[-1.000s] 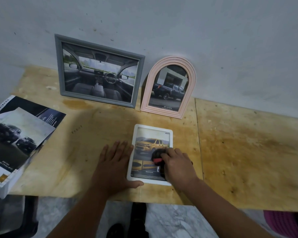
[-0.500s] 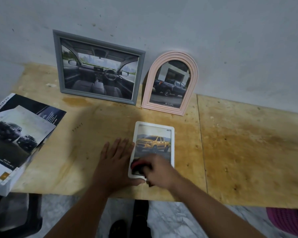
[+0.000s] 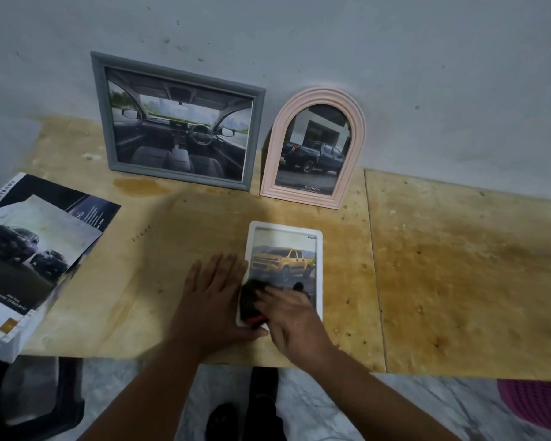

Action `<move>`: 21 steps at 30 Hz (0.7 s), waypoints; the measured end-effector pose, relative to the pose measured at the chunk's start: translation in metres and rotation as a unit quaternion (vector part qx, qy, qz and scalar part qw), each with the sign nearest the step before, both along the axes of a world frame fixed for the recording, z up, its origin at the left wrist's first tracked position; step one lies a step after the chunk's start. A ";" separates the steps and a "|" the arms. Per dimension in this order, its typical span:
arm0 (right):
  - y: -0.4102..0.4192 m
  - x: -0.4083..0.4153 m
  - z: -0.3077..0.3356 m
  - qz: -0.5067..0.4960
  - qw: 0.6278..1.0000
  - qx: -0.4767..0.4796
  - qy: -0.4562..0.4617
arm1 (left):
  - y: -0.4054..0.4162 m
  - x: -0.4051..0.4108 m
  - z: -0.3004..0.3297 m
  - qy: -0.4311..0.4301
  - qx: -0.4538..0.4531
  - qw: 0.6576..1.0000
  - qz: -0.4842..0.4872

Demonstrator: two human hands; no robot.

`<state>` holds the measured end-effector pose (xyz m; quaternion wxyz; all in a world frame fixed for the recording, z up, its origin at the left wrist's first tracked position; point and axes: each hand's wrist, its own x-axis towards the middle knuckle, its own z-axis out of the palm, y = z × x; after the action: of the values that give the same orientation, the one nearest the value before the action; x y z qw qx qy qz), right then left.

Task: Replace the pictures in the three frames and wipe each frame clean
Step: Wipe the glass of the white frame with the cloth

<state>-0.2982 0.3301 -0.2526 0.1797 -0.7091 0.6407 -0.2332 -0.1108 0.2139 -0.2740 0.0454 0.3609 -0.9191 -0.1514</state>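
A small white frame with a yellow pickup picture lies flat on the plywood table. My left hand lies flat beside its left edge, thumb against the lower corner. My right hand presses a dark cloth with a red edge onto the frame's lower left glass. A grey frame with a car interior picture and a pink arched frame with a dark pickup picture lean upright against the wall behind.
A stack of car brochures lies at the table's left edge, overhanging it. A dark stool stands below on the left and a pink basket at lower right. The right half of the table is bare wood.
My right hand with the cloth swept from the frame's lower right to its lower left and stays there. My left hand has kept its place beside the frame.
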 end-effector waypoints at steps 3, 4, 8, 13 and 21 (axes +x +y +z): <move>0.005 -0.006 0.018 -0.019 0.996 0.024 -0.087 | 0.000 0.000 0.002 -0.004 0.002 1.000 -0.001; -0.004 -0.014 0.024 -0.060 0.992 0.018 -0.105 | 0.000 0.001 0.002 -0.007 0.006 1.000 -0.005; -0.063 -0.060 0.032 -0.164 0.983 -0.061 -0.054 | -0.003 -0.001 0.003 -0.032 0.008 0.999 -0.008; -0.071 -0.048 -0.003 -0.168 0.985 -0.019 0.017 | -0.002 0.001 0.002 -0.038 0.007 0.999 -0.008; 0.007 0.034 -0.002 -0.199 0.965 -0.020 -0.167 | -0.001 0.003 -0.006 -0.009 -0.016 1.000 -0.007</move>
<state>-0.2645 0.3371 -0.2551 0.2200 -0.5216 0.7254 -0.3917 -0.1082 0.2132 -0.2803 0.0417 0.3555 -0.9241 -0.1339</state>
